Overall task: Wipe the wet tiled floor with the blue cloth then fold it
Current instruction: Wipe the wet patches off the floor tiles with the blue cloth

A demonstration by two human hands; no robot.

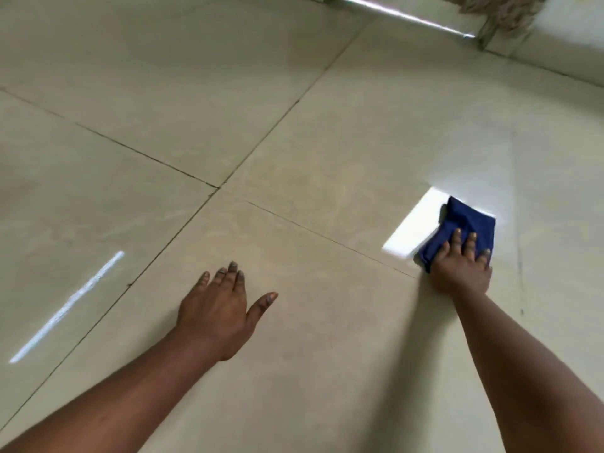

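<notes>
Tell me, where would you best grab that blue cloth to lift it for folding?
Probably the far corner of the blue cloth, pinched from above: it lies bunched flat on the tiled floor, and the right hand covers its near edge.

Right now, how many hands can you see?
2. The left hand lies flat on the tiled floor; the right hand presses on the blue cloth. None hidden.

The near part of the blue cloth (pixel 470 223) is hidden under the right hand (pixel 462 268). Both forearms are cut off by the bottom edge. At the top right, a frayed, brownish thing (pixel 510 11), perhaps a mop, is blurred and cropped.
</notes>
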